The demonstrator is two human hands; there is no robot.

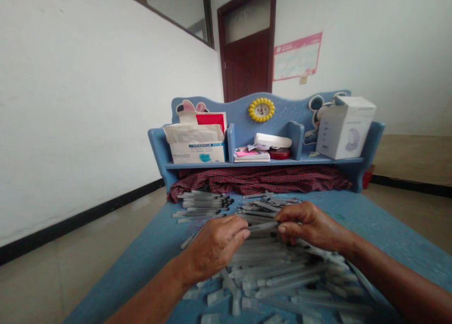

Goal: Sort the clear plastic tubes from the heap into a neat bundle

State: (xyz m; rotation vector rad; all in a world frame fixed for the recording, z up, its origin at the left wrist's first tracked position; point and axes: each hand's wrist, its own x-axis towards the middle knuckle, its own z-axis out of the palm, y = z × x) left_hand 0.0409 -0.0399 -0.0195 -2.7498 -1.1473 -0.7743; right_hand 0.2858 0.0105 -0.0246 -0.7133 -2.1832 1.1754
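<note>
Between my two hands a translucent pen point(263, 227) with a dark end lies almost level above the desk. Its left end is pinched by my left hand point(216, 243), thumb and fingers pressed together. My right hand point(312, 224) grips the other end, fingers curled, and part of that end is hidden. Beneath both hands spreads a loose pile of translucent pen barrels point(261, 259). Short clear pieces like pen caps point(215, 296) lie nearer to me. A row of black-tipped pens point(201, 205) sits beyond my left hand.
The blue desk point(141, 267) has a raised blue shelf point(197, 165) at its back. On it stand a mask box point(197, 152), papers point(251, 157), a red round tin point(279, 153) and a white box point(344, 128). A checked cloth point(261, 179) lies bunched under the shelf.
</note>
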